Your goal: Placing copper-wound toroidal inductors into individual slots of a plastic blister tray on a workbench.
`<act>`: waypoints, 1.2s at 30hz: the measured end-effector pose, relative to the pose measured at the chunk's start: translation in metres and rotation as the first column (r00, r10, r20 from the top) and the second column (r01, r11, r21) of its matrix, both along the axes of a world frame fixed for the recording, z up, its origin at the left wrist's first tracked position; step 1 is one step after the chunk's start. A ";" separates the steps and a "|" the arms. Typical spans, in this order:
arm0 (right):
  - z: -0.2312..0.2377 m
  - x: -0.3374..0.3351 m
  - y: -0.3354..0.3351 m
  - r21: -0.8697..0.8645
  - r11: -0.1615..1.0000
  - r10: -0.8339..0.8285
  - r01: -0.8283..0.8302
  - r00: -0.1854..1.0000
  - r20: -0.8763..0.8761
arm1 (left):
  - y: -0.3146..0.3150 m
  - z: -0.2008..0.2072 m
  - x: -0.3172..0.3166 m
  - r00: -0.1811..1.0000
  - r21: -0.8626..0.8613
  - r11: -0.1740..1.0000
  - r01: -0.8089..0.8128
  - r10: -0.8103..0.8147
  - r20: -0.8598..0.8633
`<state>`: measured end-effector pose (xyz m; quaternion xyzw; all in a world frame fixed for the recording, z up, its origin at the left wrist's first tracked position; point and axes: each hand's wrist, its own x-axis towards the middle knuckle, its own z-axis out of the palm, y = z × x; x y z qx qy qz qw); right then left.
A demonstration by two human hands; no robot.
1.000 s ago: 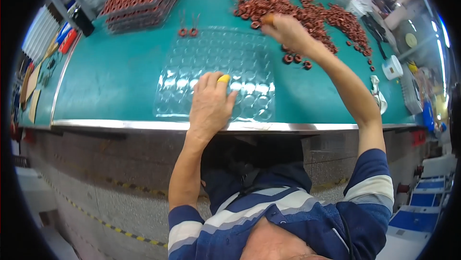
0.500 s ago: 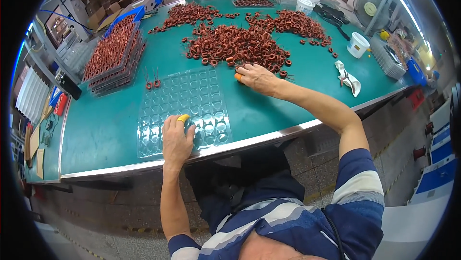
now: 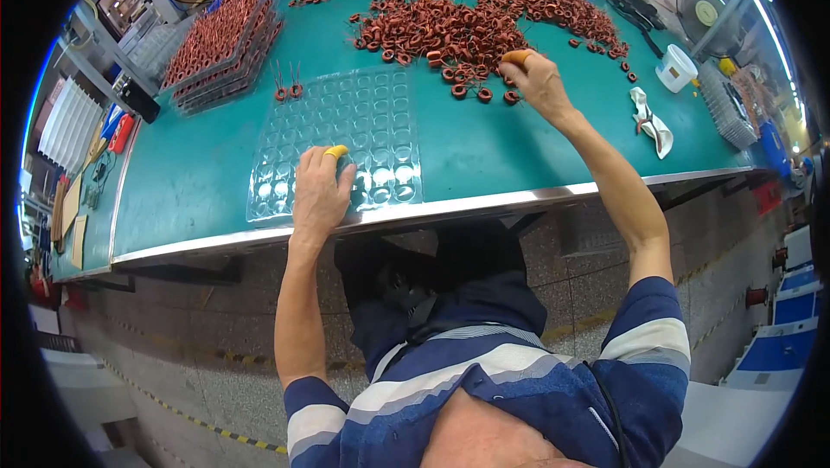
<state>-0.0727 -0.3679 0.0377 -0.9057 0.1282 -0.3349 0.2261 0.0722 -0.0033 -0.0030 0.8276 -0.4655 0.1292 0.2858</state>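
1. Teal-green tabletop (image 3: pixel 207 165) with a shiny metal front edge; grey tiled floor (image 3: pixel 173 355) below, with a yellow-black striped line across it.
2. Clear plastic blister tray with rows of round pockets (image 3: pixel 363 122) lies flat near the front edge. Two copper coils with upright wire leads (image 3: pixel 288 87) sit at its far left corner.
3. Big loose pile of copper-wound ring coils (image 3: pixel 450 22) spread over the far middle of the tabletop, just beyond the tray.
4. Stacked clear trays filled with copper coils (image 3: pixel 220 35) at far left. White plastic cup (image 3: pixel 674 67) and a crumpled white cloth (image 3: pixel 650 122) at right, well apart from the tray.
5. Left hand (image 3: pixel 320 195): palm down on the tray's near edge, arm coming up from below. Fingers spread and flat, gripping nothing; yellow finger cot (image 3: pixel 335 152) on one fingertip.
6. Right hand (image 3: pixel 536 83): arm stretched far forward, hand at the near right fringe of the coil pile. Fingers bunched together and curled down onto the coils, a yellow cot on one; cannot tell whether a coil is actually pinched.
7. Person wears a blue shirt with white stripes (image 3: pixel 484 381).
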 end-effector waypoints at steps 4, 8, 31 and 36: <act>-0.016 -0.016 0.009 -0.415 0.908 -0.217 0.052 0.907 -0.360 | -0.002 0.002 -0.002 1.000 -0.008 1.000 0.000 0.000 0.004; -0.037 -0.027 -0.009 -0.517 0.856 -0.156 0.003 0.955 -0.254 | -0.007 0.003 -0.002 1.000 -0.003 1.000 0.001 -0.001 -0.011; -0.004 -0.033 0.110 0.087 0.973 0.184 -0.212 0.949 0.257 | -0.109 0.011 -0.076 0.701 -0.668 0.720 0.190 -0.576 -0.421; -0.009 -0.029 0.127 0.462 0.822 0.206 -0.334 0.930 0.305 | -0.108 0.008 -0.078 0.306 -0.788 0.597 0.150 -0.786 -0.537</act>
